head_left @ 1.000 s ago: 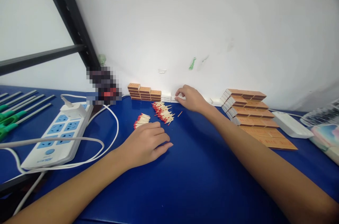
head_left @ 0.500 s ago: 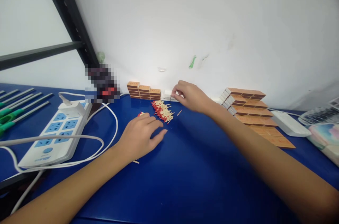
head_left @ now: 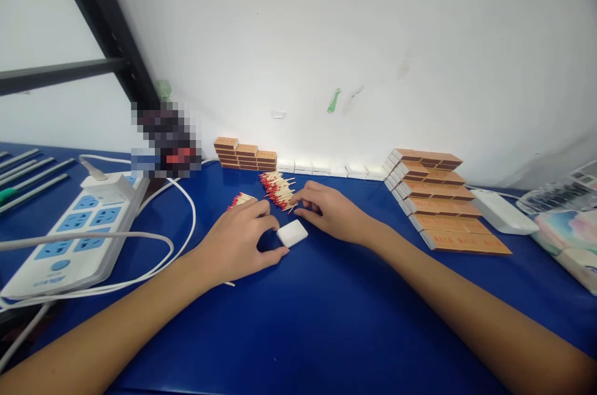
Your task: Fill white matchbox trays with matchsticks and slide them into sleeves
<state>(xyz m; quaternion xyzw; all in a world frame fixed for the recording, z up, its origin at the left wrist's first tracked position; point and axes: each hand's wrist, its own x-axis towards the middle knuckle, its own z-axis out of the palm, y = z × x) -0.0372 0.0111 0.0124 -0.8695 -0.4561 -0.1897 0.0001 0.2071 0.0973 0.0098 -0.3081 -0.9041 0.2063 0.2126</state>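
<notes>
A small white matchbox tray (head_left: 292, 233) lies on the blue tabletop between my hands. My left hand (head_left: 240, 239) has its thumb and forefinger at the two edges of the tray's left end, apparently holding it in place. My right hand (head_left: 329, 211) is just beyond the tray, thumb and fingers apart, with its fingertips at the near right edge of a pile of red-headed matches (head_left: 278, 190). A second bunch of matches (head_left: 240, 199) is partly hidden behind my left hand.
Along the wall, a row of white trays (head_left: 321, 167) runs between a low stack of orange matchboxes (head_left: 245, 155) and a stepped stack of matchboxes (head_left: 448, 202). A power strip (head_left: 88, 227) with looping white cables is at left; a white device (head_left: 504, 211) is at right.
My right hand has come back from the row by the wall towards me, and a white tray now lies beside my left hand. The view has shifted slightly.
</notes>
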